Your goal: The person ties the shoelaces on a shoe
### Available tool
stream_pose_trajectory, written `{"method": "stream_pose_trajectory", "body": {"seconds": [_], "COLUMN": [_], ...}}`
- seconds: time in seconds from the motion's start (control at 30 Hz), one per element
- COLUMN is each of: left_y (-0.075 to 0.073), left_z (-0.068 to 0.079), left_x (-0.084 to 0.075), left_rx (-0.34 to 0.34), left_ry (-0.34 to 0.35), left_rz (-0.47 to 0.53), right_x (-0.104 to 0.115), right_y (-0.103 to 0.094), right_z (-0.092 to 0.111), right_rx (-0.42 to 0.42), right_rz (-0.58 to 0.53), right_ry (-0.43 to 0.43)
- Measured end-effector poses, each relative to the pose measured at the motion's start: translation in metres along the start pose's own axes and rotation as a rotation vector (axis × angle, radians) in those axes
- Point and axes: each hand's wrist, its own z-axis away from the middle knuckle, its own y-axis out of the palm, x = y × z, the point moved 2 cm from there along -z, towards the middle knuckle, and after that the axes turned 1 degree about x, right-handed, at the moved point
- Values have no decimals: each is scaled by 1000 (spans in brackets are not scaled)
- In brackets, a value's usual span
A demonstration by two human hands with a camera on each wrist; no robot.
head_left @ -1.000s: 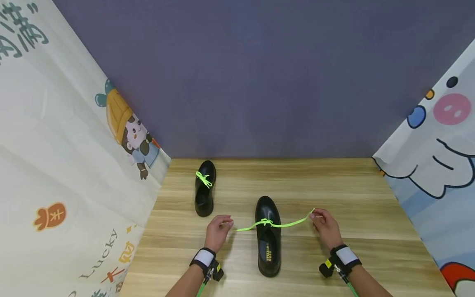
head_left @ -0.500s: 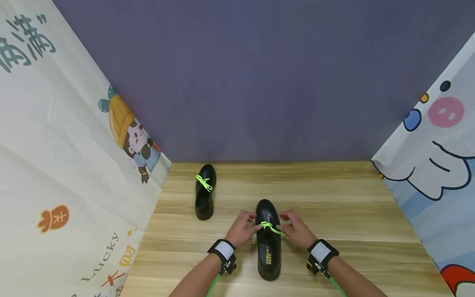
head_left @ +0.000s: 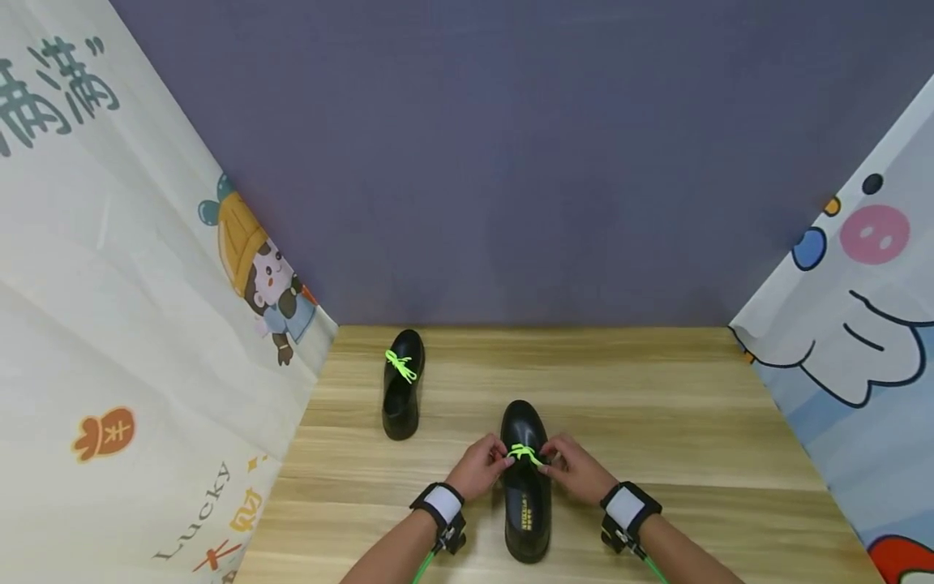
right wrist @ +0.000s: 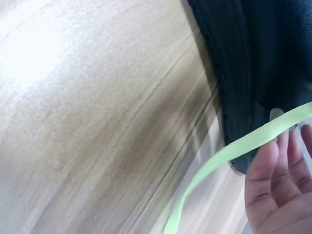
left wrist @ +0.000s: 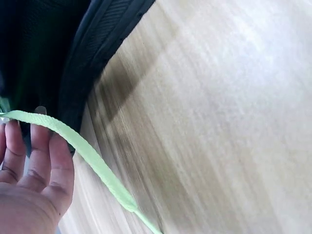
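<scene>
A black lace-up shoe stands on the wooden surface, toe pointing away from me, a bright green shoelace across its front. From the left, my left hand pinches the lace close to the knot. My right hand does the same from the other side, fingertips bent in over the shoe's opening. In the left wrist view a loose length of shoelace runs over the fingers and hangs down past the shoe's side. Another tail of shoelace trails below the fingers in the right wrist view.
A second black shoe, with green laces tied in a bow, stands farther back on the left. Behind the wooden tabletop rises a dark blue-grey panel. Printed white sheets border both sides.
A second ago my hands were wide apart, the right holding a lace end stretched out sideways. Both have come inward to the knot; over the last half second they have barely moved.
</scene>
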Motion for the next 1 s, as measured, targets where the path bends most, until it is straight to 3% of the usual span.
{"method": "stream_pose_trajectory", "body": {"seconds": [0.17,0.37,0.6,0.8,1.0], "left_y": [1,0,-10,-18,-15], "left_z": [2,3,3,0,9], "left_x": [-1,-2,-2,2,6], "left_rx": [-5,18,60,26,-11], "left_ry": [30,8,17,64,50], "left_rz": [19,31,-58,-41,50], "right_x": [-4,-7,-8,-9,-9], "right_y": [1,1,-7,-15,-9], "right_z": [1,2,3,6,13], "right_rx": [47,87,132,183,159], "right_rz": [1,9,-25,-118,-281], "right_ry": [5,8,-28,-64,51]}}
